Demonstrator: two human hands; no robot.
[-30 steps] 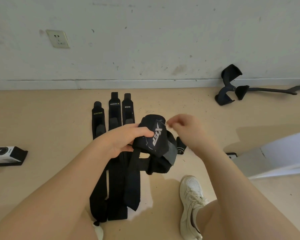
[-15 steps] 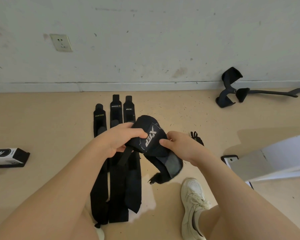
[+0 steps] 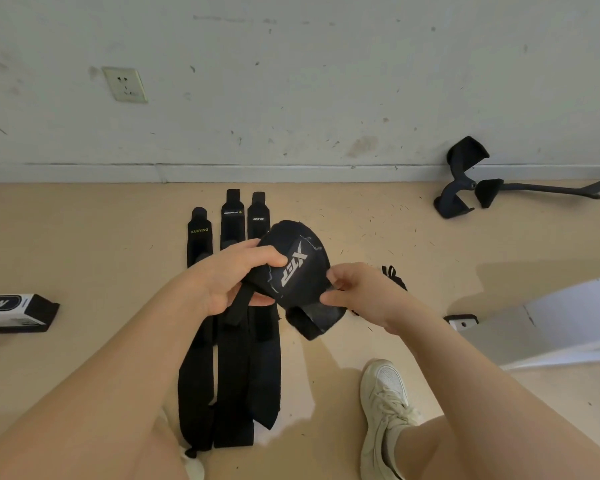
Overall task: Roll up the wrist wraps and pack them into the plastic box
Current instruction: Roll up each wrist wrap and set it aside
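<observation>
At six o'clock a cream lace-up shoe [image 3: 383, 410] stands on the smooth tan floor [image 3: 84, 237]. Just beyond it, mid-frame, both hands grip a thick, soft roll of black woven wrist wrap [image 3: 293, 271] with white lettering — the left hand [image 3: 229, 278] curled round its nine o'clock side, thumb on top, the right hand [image 3: 361, 294] pinching its loose grey-faced tail at three o'clock. Under them three flat black wraps [image 3: 232, 358] lie side by side as long strips. At nine o'clock sits a black-and-white box [image 3: 14, 308]; at two o'clock, a black curved bracket [image 3: 459, 183] near the scuffed wall.
</observation>
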